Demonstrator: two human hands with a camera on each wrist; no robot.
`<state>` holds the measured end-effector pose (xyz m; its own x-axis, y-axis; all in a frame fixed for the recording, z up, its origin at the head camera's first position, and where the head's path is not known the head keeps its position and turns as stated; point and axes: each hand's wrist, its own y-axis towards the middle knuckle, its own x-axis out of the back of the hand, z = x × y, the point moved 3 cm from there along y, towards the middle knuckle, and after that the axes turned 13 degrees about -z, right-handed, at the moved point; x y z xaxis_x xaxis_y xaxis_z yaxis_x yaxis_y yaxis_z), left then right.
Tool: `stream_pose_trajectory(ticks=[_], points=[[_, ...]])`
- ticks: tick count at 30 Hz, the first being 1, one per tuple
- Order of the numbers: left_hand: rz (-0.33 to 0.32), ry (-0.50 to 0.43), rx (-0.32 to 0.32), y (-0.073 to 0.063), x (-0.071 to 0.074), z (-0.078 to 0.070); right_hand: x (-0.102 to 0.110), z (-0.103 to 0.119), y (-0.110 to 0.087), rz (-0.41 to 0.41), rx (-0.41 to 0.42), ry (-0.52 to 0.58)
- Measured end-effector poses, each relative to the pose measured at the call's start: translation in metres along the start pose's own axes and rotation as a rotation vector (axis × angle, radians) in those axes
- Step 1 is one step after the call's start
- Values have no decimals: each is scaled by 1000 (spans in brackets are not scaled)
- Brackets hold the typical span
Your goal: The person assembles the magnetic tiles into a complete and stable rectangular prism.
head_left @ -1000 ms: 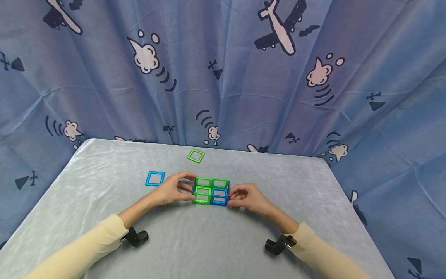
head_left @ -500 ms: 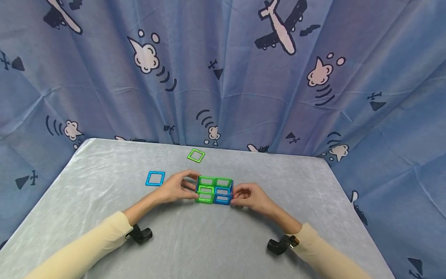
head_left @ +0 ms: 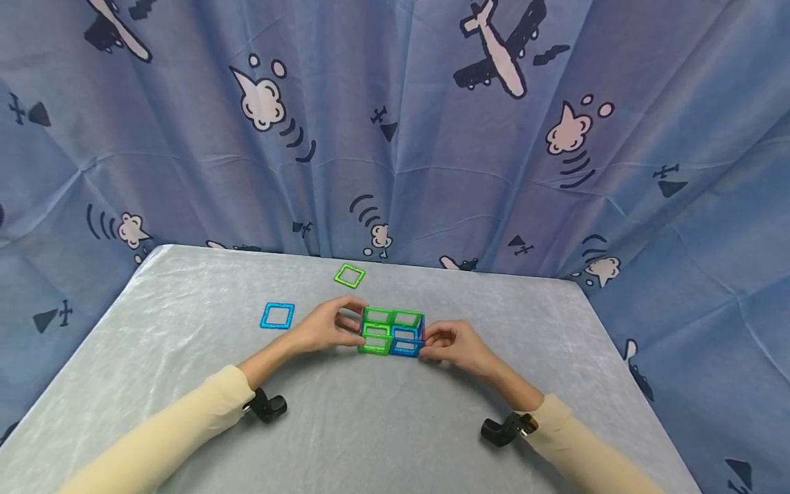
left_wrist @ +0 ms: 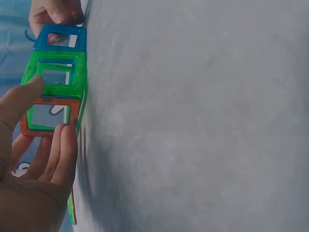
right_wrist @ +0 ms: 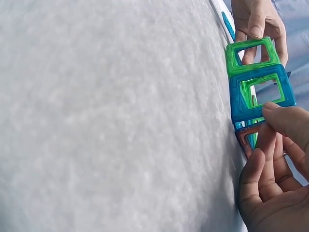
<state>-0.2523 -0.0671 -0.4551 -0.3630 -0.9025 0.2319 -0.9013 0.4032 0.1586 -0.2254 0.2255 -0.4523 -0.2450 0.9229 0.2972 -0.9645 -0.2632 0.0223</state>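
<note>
Between my two hands is a long box built of square magnetic tiles, green on the left and blue on the right of its near side. My left hand grips its left end, with the thumb on the front green tile and the fingers by a red end tile. At the right end my right hand pinches it, thumb on the lower edge of the blue tile and fingers curled behind. Another red tile shows there, partly hidden by the fingers. The box stands close over the cloth.
A loose blue square tile lies to the left, behind the left forearm. Farther back lies a loose green square tile. A light grey cloth covers the table, and a blue printed curtain hangs behind its far edge.
The tile box has shifted right and slightly away from me, both hands moving along with it and keeping their hold. The two loose tiles lie where they were.
</note>
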Motion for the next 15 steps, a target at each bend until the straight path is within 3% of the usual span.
stream_pose_trajectory(ticks=[9, 15], points=[[7, 3, 3, 3, -3, 2, 4, 1, -1, -5, -18, -11], [8, 28, -17, -1, 4, 2, 4, 1, 0, 0, -7, -16]])
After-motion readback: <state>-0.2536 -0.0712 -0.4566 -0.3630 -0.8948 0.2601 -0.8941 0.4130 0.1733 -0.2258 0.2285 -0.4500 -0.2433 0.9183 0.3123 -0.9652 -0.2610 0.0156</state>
